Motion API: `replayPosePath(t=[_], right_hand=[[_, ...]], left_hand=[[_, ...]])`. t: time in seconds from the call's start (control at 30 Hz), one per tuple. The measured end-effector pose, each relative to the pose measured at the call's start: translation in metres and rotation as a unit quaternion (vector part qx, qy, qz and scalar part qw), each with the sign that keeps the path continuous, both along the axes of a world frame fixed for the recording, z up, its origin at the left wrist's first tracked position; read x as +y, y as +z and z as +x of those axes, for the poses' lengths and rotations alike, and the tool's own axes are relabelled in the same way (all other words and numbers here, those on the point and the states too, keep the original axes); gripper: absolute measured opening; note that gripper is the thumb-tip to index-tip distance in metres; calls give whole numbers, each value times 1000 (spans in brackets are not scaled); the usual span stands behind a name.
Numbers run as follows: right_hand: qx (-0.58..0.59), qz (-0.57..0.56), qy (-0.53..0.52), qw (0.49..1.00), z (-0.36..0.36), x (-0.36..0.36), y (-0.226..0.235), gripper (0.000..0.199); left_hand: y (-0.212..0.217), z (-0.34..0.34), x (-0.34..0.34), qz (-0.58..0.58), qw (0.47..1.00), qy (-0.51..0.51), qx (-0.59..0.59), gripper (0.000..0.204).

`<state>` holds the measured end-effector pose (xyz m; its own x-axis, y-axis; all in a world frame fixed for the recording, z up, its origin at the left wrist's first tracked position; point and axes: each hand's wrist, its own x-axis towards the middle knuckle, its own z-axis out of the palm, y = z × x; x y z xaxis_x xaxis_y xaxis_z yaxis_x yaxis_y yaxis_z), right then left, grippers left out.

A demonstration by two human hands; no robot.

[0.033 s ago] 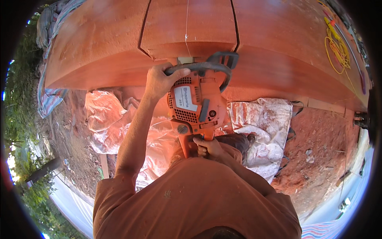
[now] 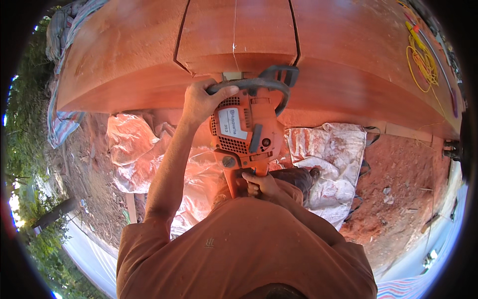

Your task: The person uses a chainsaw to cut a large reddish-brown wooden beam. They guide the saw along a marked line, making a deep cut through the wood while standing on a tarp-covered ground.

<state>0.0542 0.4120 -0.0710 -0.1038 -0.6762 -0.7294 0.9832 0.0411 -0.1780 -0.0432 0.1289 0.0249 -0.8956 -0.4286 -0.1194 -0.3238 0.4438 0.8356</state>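
The slab (image 2: 119, 74) spans the top of the frame, split by two cuts (image 2: 297, 35). At centre right, a sack (image 2: 326, 154) lies spread, perhaps against dust. Mid-frame sits the saw (image 2: 239, 124) (its bar is hidden). The left hand (image 2: 198, 102) wraps its front, the right hand (image 2: 261, 184) its rear, presumably for steadiness. Top centre, a string (image 2: 234, 30) hangs between the cuts, maybe as a guide.

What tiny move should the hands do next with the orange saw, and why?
Perhaps ease the chainsaw slightly forward: the left hand grips its curved front handle, the right hand its rear handle, and its front faces the reddish block between two dark cuts.
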Motion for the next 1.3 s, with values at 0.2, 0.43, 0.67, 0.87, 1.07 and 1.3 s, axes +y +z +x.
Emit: replayPosePath(t=[0.2, 0.43, 0.67, 0.87, 1.07, 1.3], right_hand=[[19, -23, -37, 999, 11, -8, -5, 16], [21, -25, -55, 998, 18, -9, -6, 20], [12, -31, -66, 997, 16, -14, 3, 24], [1, -41, -29, 999, 5, -4, 5, 23], [3, -37, -43, 998, 4, -7, 0, 24], [9, -31, -46, 998, 9, -14, -2, 22]], left_hand=[[3, -2, -2, -22, 1000, -14, -8, 55], [8, -5, -2, -23, 998, -16, -50, 49], [13, -3, -3, 1, 999, -9, -33, 46], [9, -2, 0, 8, 999, 2, -41, 44], [2, -8, -3, 28, 1000, 1, -10, 45], [2, -12, -8, -12, 1000, -10, -24, 51]])
